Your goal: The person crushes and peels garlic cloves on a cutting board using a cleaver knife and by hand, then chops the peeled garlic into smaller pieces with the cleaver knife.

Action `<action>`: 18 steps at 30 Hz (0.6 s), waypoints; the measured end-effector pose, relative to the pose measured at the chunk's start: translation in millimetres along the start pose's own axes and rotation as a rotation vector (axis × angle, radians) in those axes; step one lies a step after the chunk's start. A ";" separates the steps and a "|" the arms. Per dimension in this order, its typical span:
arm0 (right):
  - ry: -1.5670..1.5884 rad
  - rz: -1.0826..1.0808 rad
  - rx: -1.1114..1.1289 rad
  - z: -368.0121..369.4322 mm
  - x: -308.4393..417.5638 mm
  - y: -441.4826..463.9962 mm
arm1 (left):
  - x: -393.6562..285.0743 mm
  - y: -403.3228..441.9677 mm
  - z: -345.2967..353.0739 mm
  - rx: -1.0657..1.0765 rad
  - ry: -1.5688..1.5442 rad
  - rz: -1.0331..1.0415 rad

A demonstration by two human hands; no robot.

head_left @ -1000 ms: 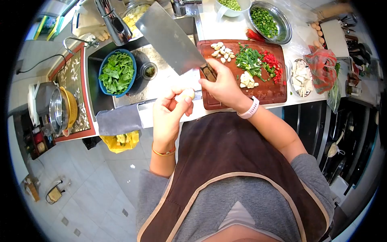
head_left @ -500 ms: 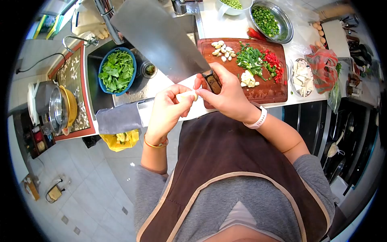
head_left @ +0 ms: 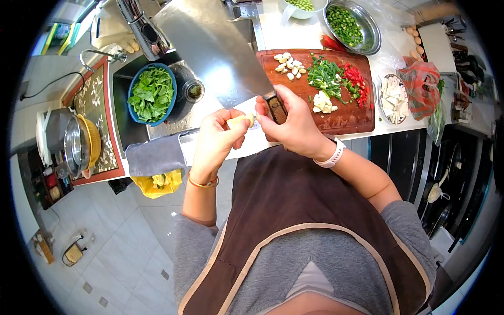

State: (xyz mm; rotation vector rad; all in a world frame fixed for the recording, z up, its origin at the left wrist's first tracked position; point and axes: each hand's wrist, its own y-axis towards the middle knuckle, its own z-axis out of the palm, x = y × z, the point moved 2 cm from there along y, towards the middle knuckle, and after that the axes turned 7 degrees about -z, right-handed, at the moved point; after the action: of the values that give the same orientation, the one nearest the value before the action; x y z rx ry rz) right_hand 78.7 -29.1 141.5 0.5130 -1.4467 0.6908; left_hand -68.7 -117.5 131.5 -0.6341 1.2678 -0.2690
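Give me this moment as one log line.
left hand: pinching pale clove | right hand: gripping cleaver | cutting board: white cloves, chopped greens, chopped red pepper

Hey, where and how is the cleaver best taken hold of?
The cleaver is likely best gripped by its handle, coming from the right, as the right hand does: the handle is narrow and angles toward the apron, while the broad blade stretches away over the sink.

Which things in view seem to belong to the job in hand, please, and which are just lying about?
Seemingly part of the job:
cleaver, in the right hand
pale clove, in the left hand
cutting board
whole cloves on it

Probably just lying about:
grey cloth
red plastic bag
eggs
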 end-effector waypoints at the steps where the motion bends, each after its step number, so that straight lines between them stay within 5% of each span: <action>1: -0.036 -0.095 -0.075 -1.5 -2.0 1.9 | 1.0 -0.4 -0.8 -0.001 -0.001 0.000; 4: -0.018 -0.184 -0.173 -3.2 -0.1 8.8 | 4.6 -5.2 -2.8 -0.028 -0.008 0.001; 6: 0.056 0.037 -0.227 -5.1 2.1 14.6 | 5.6 -8.3 -4.7 -0.049 -0.029 0.029; 10: -0.257 -0.190 -0.202 -14.6 -60.8 47.6 | 23.3 5.8 -21.0 -0.129 0.080 0.047; 13: -0.406 -0.123 -0.124 -15.7 -74.5 47.9 | 58.0 32.4 -37.8 -0.333 0.676 0.032; 18: -0.344 -0.046 -0.291 -37.7 -59.8 24.4 | 98.6 78.3 6.1 -0.093 0.784 0.197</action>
State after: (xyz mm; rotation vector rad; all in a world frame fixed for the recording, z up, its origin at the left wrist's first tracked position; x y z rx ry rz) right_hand 89.1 7.4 77.1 0.4496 -1.8166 0.3552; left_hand -45.7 -104.5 8.2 -0.4861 2.0925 -0.3078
